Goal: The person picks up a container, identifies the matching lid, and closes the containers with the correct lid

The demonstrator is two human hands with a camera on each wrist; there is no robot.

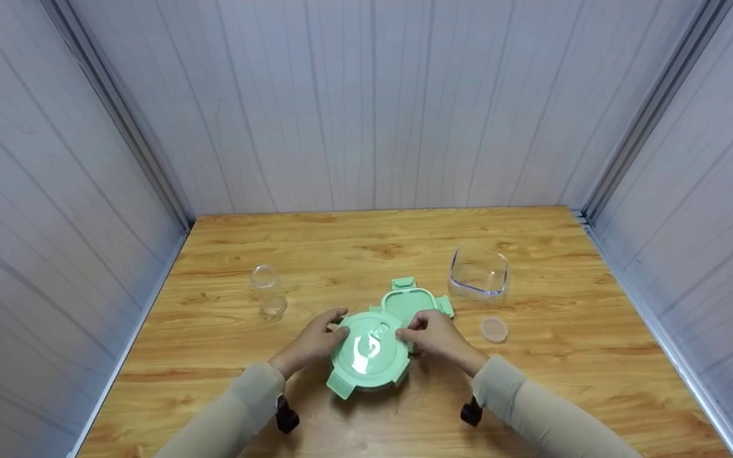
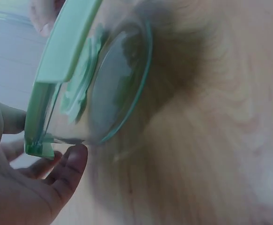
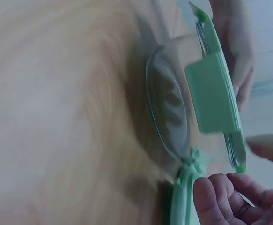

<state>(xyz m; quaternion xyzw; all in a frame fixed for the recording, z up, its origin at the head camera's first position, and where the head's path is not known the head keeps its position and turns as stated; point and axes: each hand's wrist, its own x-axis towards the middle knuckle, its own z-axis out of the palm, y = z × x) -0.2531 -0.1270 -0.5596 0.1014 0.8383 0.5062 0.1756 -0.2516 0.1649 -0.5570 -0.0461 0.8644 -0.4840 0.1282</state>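
A round glass food container (image 2: pixel 122 89) with a green snap lid (image 1: pixel 369 353) stands at the near middle of the table. My left hand (image 1: pixel 315 337) grips its left side, thumb on the lid's top and fingers below a side flap. At the opposite edge, the thumb of my right hand (image 1: pixel 436 336) touches the lid while the curled fingers sit under the rim. One flap (image 3: pixel 211 93) facing me hangs down in the right wrist view. A second, squarish green lid (image 1: pixel 404 304) lies just behind, partly hidden by the round container.
To the back right stands a square clear glass container (image 1: pixel 478 291) without a lid. A small translucent round lid (image 1: pixel 494 329) lies in front of it. On the left is a clear glass jar (image 1: pixel 271 300). Panelled walls (image 1: pixel 373 108) border the wooden table (image 1: pixel 226 242).
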